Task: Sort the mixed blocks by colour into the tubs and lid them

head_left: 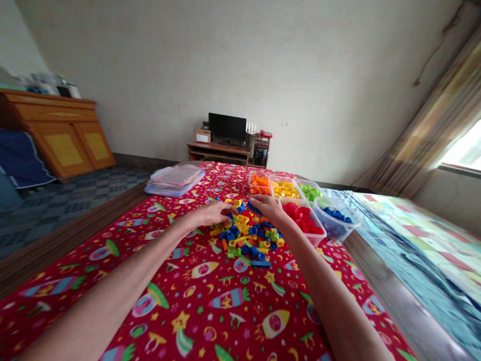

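Observation:
A mixed pile of plastic building blocks [244, 231] in blue, yellow, green, orange and red lies on the red patterned cloth. At the pile's far left edge, my left hand [215, 213] reaches in, thumb and fingers apart, next to blue and yellow blocks. My right hand [266, 205] lies over the far right side of the pile with fingers stretched out above blue blocks. I see no block clearly held in either hand; the fingertips are partly hidden among the blocks. Close to my right wrist stands a clear container of red blocks [301, 218].
Behind it are containers of orange blocks [260, 183], yellow blocks [285, 189] and green blocks [310, 192]. A round tub [338, 228] holds blue blocks at the right edge. Stacked plastic lids [175, 179] lie at the far left. A bed [424, 250] adjoins the table's right side.

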A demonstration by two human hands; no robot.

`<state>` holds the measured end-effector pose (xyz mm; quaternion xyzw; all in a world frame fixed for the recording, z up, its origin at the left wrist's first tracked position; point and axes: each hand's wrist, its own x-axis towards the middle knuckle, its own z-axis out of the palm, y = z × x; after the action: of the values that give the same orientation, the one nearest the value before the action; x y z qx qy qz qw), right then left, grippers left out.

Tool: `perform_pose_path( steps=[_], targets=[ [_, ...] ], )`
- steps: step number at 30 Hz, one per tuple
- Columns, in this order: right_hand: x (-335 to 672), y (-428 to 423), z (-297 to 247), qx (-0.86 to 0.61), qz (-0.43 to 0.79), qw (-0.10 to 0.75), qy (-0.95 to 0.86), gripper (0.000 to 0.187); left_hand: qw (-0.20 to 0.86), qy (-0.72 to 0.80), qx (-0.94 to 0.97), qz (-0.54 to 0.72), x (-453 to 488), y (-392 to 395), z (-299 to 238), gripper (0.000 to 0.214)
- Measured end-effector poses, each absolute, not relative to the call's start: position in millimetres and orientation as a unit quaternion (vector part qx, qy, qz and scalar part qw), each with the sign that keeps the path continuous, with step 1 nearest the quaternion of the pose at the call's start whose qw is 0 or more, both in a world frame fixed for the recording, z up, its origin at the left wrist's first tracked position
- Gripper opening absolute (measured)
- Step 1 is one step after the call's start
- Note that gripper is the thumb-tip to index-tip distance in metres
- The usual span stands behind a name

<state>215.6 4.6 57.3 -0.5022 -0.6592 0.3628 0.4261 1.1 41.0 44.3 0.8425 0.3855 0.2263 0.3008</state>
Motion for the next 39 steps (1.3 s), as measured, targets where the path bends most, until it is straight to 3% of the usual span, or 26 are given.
perform_pose_path(
  steps=[3, 11, 15, 19, 23, 27, 32, 39],
  targets=[
    [213.5, 6.1, 52.8, -0.499, 0.390, 0.405, -0.660, 0.031, 0.312, 0.390, 0.826, 0.259, 1.3, 44.2, 44.0, 0.034],
    [203.5, -5.1, 62.4, -0.426, 0.327, 0.405, -0.740, 0.043, 0.467, 0.399, 0.700, 0.365, 19.1, 24.7, 55.5, 0.069],
    [196.1, -9.2, 64.4, -0.453, 0.229, 0.367, -0.779, 0.031, 0.496, 0.393, 0.690, 0.351, 28.1, 20.1, 52.9, 0.078],
    [201.6, -7.0, 67.5, -0.492, 0.159, 0.378, -0.768, 0.024, 0.399, 0.406, 0.768, 0.292, 16.9, 27.9, 56.5, 0.059],
    [227.3, -2.2, 81.2, -0.524, 0.114, 0.441, -0.720, 0.025, 0.236, 0.410, 0.875, 0.101, 7.2, 21.8, 71.9, 0.032],
    [255.4, -1.7, 96.9, -0.544, 0.097, 0.480, -0.681, 0.030, 0.128, 0.412, 0.901, -0.043, 20.2, -0.1, 78.9, 0.027],
    [261.0, -5.9, 101.4, -0.555, 0.087, 0.486, -0.670, 0.033, 0.064, 0.420, 0.904, -0.044, 36.3, -8.9, 68.6, 0.037],
    [238.7, -15.5, 101.6, -0.556, 0.077, 0.441, -0.700, 0.029, 0.085, 0.399, 0.913, 0.026, 25.1, 12.3, 59.3, 0.022]
  ],
)
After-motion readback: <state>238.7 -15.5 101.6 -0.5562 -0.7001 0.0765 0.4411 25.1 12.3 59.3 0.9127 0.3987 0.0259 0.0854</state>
